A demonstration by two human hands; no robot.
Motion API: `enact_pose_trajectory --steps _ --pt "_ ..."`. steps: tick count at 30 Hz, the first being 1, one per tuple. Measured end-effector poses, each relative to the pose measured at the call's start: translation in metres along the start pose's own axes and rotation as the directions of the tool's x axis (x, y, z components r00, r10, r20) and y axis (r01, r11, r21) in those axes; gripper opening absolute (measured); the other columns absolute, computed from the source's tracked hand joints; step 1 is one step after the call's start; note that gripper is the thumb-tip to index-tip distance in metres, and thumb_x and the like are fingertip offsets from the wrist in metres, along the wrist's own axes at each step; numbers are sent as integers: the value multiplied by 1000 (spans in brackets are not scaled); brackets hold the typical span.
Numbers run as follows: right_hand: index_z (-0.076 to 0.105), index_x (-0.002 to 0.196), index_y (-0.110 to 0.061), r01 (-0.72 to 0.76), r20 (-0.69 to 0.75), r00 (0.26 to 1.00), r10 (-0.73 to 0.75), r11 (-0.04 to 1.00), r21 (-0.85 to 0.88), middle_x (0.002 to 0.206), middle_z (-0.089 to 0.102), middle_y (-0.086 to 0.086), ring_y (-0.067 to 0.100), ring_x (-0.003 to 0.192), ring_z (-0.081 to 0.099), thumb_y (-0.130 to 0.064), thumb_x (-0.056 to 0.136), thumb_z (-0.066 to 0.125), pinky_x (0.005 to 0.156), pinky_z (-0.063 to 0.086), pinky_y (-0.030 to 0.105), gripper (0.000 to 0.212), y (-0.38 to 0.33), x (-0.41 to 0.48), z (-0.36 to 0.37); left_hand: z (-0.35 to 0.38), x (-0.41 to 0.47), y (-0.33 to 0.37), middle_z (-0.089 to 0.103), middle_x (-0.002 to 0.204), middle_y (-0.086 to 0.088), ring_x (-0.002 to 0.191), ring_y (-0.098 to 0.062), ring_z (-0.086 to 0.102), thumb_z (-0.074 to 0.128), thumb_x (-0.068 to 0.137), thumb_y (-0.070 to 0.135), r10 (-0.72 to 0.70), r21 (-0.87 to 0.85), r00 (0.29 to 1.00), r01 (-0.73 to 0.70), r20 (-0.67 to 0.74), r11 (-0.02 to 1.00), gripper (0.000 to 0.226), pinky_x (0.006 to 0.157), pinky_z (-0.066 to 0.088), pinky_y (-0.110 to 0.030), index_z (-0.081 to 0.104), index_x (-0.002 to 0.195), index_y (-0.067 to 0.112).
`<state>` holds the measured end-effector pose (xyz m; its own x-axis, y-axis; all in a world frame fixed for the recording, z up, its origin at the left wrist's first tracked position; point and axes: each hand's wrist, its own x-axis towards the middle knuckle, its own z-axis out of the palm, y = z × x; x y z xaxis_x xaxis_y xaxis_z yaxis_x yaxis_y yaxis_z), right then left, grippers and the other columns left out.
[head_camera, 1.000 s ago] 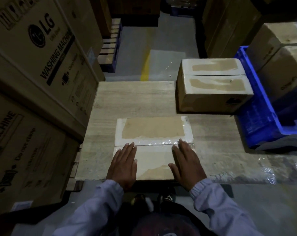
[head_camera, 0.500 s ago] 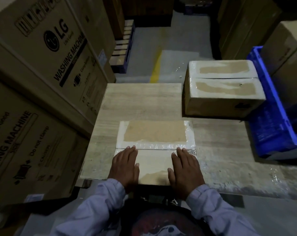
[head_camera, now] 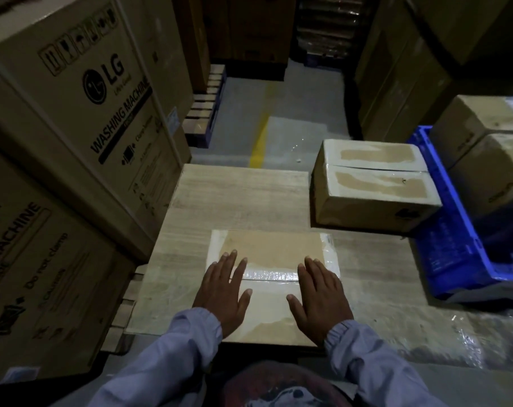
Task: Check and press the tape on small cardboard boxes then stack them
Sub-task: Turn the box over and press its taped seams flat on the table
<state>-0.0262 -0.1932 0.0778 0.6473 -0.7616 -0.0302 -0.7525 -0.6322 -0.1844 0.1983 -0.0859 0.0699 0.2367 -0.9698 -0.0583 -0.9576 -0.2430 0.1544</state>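
Observation:
A small cardboard box [head_camera: 271, 248] lies on the wooden platform [head_camera: 234, 195] right in front of me, its top flaps joined by a shiny strip of clear tape [head_camera: 268, 274]. My left hand [head_camera: 221, 292] lies flat on the left end of the box top, fingers straight and reaching over the tape seam. My right hand [head_camera: 320, 295] lies flat on the right end in the same way. A second taped box [head_camera: 372, 186] stands at the platform's far right.
Big washing-machine cartons [head_camera: 73, 148] wall off the left side. A blue plastic crate [head_camera: 455, 254] holding more cartons [head_camera: 493, 160] stands on the right. Beyond the platform runs a grey floor with a yellow line [head_camera: 259, 142].
Both hands have slid forward on the box top, from the near flap up across the tape seam. The camera has tilted a little.

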Motion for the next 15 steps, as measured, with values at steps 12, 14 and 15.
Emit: enact_pose_trajectory --steps 12,14,15 --pt "24 153 -11 -59 -18 998 58 997 -48 161 14 8 22 149 9 -56 95 24 118 12 40 73 7 56 6 -2 51 -22 4 163 -3 150 -21 3 25 94 53 -52 3 999 52 -8 999 71 119 2 -41 13 156 21" --pt "25 152 -10 -58 -28 998 56 996 -67 161 16 9 22 149 10 -56 95 25 118 14 40 73 9 56 8 1 51 -21 9 163 -4 150 -22 6 30 94 52 -44 -5 999 44 -13 999 71 119 7 -44 16 156 21" --pt "26 152 -10 -52 -35 998 50 996 -71 161 17 9 23 149 11 -56 94 26 118 14 40 73 9 57 10 2 50 -22 9 163 -3 151 -22 5 31 94 52 -45 -11 999 45 -16 999 71 119 9 -45 16 156 21"
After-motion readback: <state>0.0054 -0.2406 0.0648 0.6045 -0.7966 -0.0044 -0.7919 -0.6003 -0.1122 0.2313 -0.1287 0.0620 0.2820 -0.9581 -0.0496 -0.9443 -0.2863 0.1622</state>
